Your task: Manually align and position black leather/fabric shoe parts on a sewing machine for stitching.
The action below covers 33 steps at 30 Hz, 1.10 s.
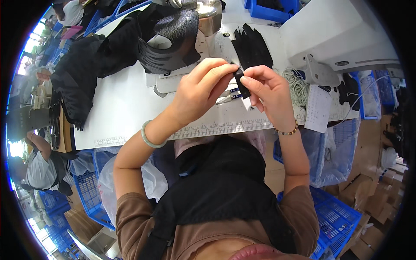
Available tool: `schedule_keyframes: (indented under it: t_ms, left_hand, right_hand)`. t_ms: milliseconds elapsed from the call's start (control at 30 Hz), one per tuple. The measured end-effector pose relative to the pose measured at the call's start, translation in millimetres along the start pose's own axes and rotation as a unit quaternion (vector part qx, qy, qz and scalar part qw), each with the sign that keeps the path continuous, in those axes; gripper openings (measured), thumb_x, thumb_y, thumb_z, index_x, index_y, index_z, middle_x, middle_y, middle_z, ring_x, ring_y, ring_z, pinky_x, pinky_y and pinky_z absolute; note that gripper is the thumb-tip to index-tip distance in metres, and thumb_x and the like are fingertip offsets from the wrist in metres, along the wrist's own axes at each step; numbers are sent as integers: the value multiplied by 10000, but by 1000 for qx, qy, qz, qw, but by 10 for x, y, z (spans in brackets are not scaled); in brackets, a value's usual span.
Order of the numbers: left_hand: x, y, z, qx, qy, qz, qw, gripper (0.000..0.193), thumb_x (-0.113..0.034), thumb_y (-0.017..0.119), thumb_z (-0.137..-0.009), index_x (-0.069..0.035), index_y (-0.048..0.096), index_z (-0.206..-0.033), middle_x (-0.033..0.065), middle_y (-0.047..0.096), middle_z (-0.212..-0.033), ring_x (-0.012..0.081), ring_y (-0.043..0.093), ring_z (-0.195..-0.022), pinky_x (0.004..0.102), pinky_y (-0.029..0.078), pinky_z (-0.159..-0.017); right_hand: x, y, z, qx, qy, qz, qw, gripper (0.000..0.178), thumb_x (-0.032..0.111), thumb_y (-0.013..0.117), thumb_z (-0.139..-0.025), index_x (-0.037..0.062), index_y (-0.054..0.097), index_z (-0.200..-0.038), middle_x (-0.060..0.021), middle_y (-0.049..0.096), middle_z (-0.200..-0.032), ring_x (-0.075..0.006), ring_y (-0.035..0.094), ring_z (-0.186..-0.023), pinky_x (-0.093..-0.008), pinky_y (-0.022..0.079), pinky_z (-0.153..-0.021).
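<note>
Between my two hands, raised over the white sewing table (130,104), is a short black fabric strip (242,86). My left hand (203,86) pinches its upper end with the fingertips. My right hand (266,89) grips its side between thumb and fingers. Just under the strip lie thread snips (229,96) with blue handles, partly hidden by my left hand. A fanned stack of black strips (253,47) rests on the table beyond my right hand. To the left of the sewing machine (209,17), black fabric pieces (169,39) are heaped.
The machine's white arm (342,39) stands at the right. Near it are a tangle of pale cord (296,86) and a white paper sheet (318,108). A printed ruler (208,129) runs along the front edge. Blue crates (333,216) stand below, and another person (43,164) sits at left.
</note>
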State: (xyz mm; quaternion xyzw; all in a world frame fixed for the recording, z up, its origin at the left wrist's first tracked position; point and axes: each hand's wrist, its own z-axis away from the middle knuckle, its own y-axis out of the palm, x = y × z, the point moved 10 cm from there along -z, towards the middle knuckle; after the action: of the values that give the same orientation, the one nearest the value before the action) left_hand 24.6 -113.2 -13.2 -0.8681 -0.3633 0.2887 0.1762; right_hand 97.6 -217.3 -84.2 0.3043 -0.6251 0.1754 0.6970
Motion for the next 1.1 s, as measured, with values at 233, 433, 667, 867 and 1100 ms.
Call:
schedule_keyframes:
  t_ms: [233,433,667,867,1100]
  left_hand:
    - [196,102,82,18,-268,304,914,164,25,628,-781,4,629,-944,48,594,-826,59,577,-683,192,483,-574]
    - [287,83,154,-7,-311,281,908,123,15,638,-782,16,621,-904,36,591,-786,60,592,-658,187,491,-575]
    - [299,38,188,-27,-326,301,896,83,26,612,-811,35,603,-893,47,607,-786,77,607,-650,196,509,-550]
    - [354,-43,270,-97,-366,410,829,89,13,542,-870,60,556,-944,105,625,-778,131,628,-657,242,542,-579]
    - [344,-75,224,90,-417,439,791,117,-47,558,-886,55,554,-944,76,610,-790,118,628,-674,238,536,-572]
  right_hand:
    - [267,114,128,-45,-143,45,988,78,51,629,-845,26,587,-906,28,580,-788,15,476,-644,-133,364,-543]
    - [303,211,84,-28,-141,15,989,145,26,606,-853,12,550,-986,1,592,-819,-4,536,-687,-149,425,-559]
    - [307,259,26,-3,-178,47,983,157,28,602,-847,-1,544,-990,-38,598,-886,-32,568,-713,-165,478,-578]
    - [329,402,-14,-6,-155,5,988,185,57,578,-868,7,511,-1033,-36,552,-868,-43,551,-642,-172,452,-485]
    - [523,573,-96,129,-155,88,975,258,38,568,-878,65,487,-1122,-12,541,-845,-37,540,-600,-161,445,-476]
